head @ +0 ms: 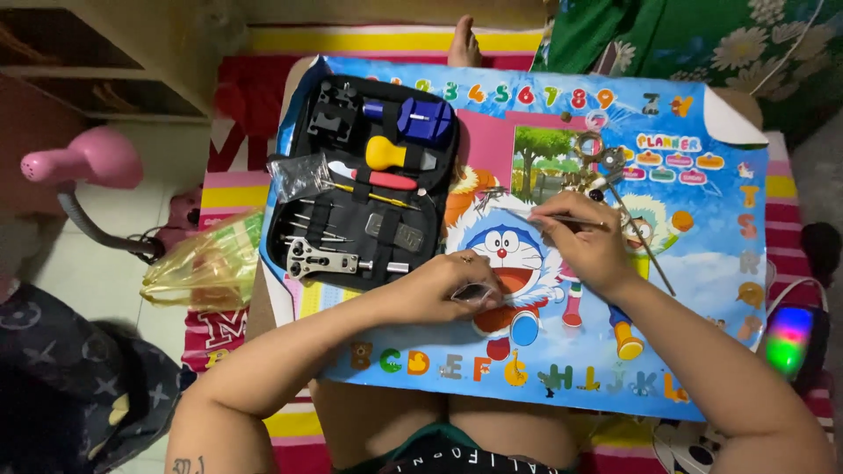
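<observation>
My left hand [443, 285] rests on a colourful cartoon board [702, 263] across my lap and pinches a small clear plastic piece [472, 292] at its fingertips. My right hand [584, 241] holds a thin pointed metal tool [536, 215] like a pen, its tip pointing left over the board. Just beyond the right hand lies a cluster of small metal watch parts and pins [597, 167]. A long thin rod [645, 246] lies slanted beside the right wrist.
An open black tool case [364, 180] with screwdrivers, a yellow-handled tool and a blue holder lies on the board's left. A yellow plastic bag [206, 263], a pink lamp [83, 162] and a glowing speaker [790, 338] sit around me on the striped mat.
</observation>
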